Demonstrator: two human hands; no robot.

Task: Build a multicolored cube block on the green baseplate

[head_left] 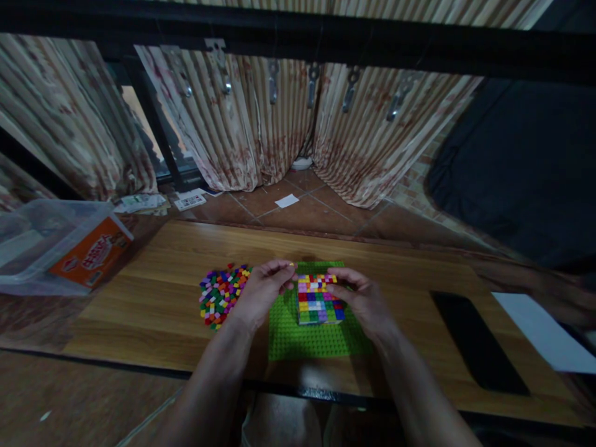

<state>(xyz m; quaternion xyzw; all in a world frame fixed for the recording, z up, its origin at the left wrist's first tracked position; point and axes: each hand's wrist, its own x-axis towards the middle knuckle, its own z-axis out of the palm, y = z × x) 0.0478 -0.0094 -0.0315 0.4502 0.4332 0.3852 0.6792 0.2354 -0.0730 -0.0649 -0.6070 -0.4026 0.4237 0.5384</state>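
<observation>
A many-coloured block of toy building bricks (319, 305) stands on a green studded baseplate (288, 338). My left hand (270, 279) is beside the block's far left corner, thumb and forefinger pinched on a small brick (292, 265) that looks yellow; most of it is hidden by the fingertips. My right hand (361, 295) grips the block at its far right, with the thumb on its upper side and the forefinger at the far edge. To the left of the baseplate lies a loose pile of small coloured bricks (221, 295), partly behind my left hand.
The wooden table (153, 298) bears a black flat slab (479, 341) and a white sheet (544, 329) on the right. A clear plastic box (28, 273) with an orange label stands at the left. Striped curtains (242, 136) hang beyond, above a tiled floor (307, 217) with scattered papers.
</observation>
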